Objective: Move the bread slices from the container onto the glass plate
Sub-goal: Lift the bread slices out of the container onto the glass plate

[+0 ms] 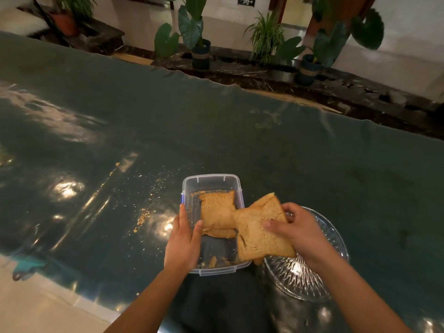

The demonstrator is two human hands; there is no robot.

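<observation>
The clear plastic container [212, 182] sits on a dark, glossy covered table [264, 145], whose far edge runs diagonally behind it; wide bare surface lies beyond and to the container's left, dotted with crumbs [143, 216]. The near table edge passes just below the container. Touching its right wall is one glass plate [334, 239], partly hidden by the right hand [296, 233] and forearm. That hand pinches bread slices [258, 236], thumb on top, holding them tilted over the container's right rim and the plate's left edge; at least two slices seem stacked there, but the count is unclear. The left hand [183, 241] grips the container's left wall, thumb inside. More bread [217, 209] remains inside, seemingly two slices, the lower mostly covered. Four potted plants [200, 48] stand well behind the container.
</observation>
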